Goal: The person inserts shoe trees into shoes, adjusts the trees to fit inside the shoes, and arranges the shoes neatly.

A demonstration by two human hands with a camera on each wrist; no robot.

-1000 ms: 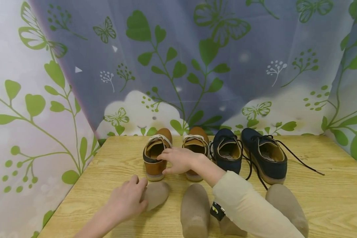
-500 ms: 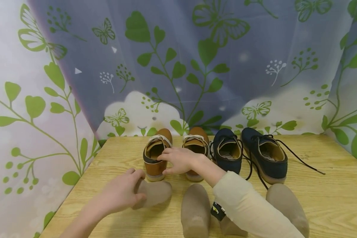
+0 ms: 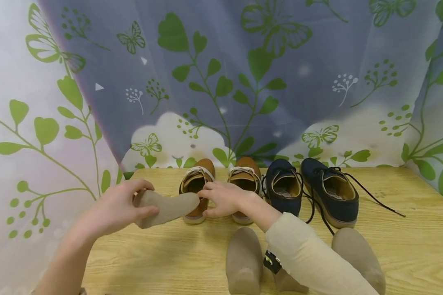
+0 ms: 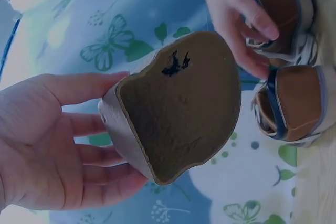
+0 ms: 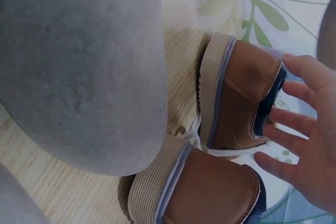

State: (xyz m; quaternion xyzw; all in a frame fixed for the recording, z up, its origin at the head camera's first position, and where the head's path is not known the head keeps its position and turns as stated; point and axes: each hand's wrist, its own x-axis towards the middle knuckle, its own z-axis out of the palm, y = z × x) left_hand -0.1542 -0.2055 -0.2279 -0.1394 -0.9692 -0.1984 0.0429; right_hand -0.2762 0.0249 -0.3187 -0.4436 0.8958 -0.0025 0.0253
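Note:
My left hand [image 3: 114, 207] holds a beige moulded shoe insert [image 3: 170, 209] by its wide end, thumb on one side and fingers on the other. The insert is lifted above the table, its rounded tip overlapping the heel of the left brown shoe [image 3: 197, 215]. In the left wrist view its brown underside [image 4: 184, 108] faces the camera, with a dark mark near one edge. My right hand [image 3: 225, 200] reaches to that same shoe; in the right wrist view its fingers are spread at the dark collar of the shoe [image 5: 244, 98]. The second brown shoe [image 3: 249, 163] is partly hidden behind this hand.
Two dark blue shoes [image 3: 343, 213] stand right of the brown pair, a loose lace trailing on the wooden table [image 3: 162, 262]. Beige inserts lie in front: one in the middle [image 3: 243, 258], one at right [image 3: 358, 258], another partly under my right sleeve [image 3: 310, 250]. Printed cloth [image 3: 206, 82] hangs behind.
My left hand has lifted the shoe insert off the table, moving it up and left, and it is now tilted with its tip to the right. The right hand has stayed put.

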